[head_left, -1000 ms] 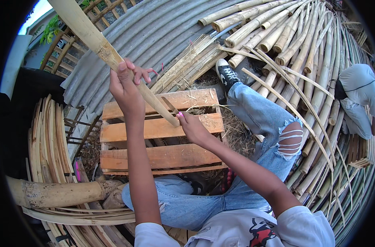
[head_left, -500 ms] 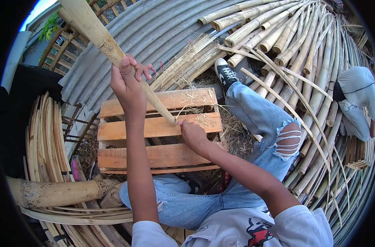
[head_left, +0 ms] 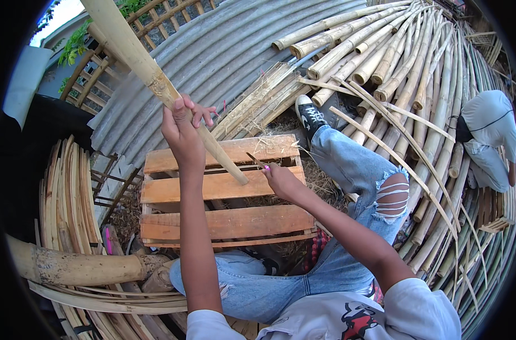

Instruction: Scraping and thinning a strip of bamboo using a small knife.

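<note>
My left hand (head_left: 184, 127) is wrapped around a long bamboo slat (head_left: 134, 56). The slat slants from the upper left down to the slatted wooden crate (head_left: 224, 222), its lower end at the middle board. A node crosses it just above my fingers. In my right hand (head_left: 285, 182) is a small knife (head_left: 255, 160) with a pink bit at the handle. Its thin dark blade points up and left, apart from the slat's lower end. Fine shavings (head_left: 269, 148) lie on the crate's far board.
Split bamboo strips (head_left: 263, 102) lie beyond the crate, beside corrugated sheeting (head_left: 212, 51). Many bamboo poles (head_left: 405, 79) fill the right side, where another person (head_left: 490, 136) sits bent over. At left are more strips (head_left: 68, 198) and a thick bamboo pole (head_left: 82, 267).
My right hand has moved right, drawing the knife away from the slat's end, so its blade now shows. The view has shifted slightly. My left hand keeps its hold.
</note>
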{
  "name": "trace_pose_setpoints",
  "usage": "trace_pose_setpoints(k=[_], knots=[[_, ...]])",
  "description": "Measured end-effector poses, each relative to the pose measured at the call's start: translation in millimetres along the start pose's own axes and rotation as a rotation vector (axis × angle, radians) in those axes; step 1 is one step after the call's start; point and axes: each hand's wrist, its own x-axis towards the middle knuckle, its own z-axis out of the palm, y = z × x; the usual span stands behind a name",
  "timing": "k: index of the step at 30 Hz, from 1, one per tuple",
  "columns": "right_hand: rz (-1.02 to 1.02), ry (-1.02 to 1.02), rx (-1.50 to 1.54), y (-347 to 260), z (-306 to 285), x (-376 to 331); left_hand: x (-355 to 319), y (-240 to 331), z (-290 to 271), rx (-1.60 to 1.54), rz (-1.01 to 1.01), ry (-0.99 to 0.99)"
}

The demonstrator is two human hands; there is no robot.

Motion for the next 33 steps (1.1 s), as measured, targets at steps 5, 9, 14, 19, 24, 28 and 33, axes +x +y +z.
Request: trace_pose_setpoints(k=[5,9,14,19,24,28,33], knots=[[0.037,-0.032,-0.071,-18.9,-14.0,-27.6,-0.8,3.3,-7.1,-0.053,-0.005,-0.001],[0.098,-0.001,-0.047,-11.0,-22.9,-36.4,-4.4,13.4,-20.4,-0.107,-0.002,0.025],[0.117,0.030,0.143,-18.2,-9.3,-37.8,-2.8,13.4,-32.2,-0.098,0.009,0.047],[0.075,-0.039,0.297,-67.7,15.2,-35.5,-6.1,13.7,-41.6,-0.095,0.022,0.063],[0.090,-0.043,0.165,-72.8,65.5,-42.5,-8.4,17.9,-43.9,-0.161,0.025,0.065],[0.069,-0.039,0.065,-40.1,79.9,-42.5,-10.9,17.7,-47.2,-0.171,0.030,0.069],[-0.011,-0.093,0.325,-114.7,20.9,-35.2,-19.0,21.2,-52.4,-0.204,0.063,0.080]])
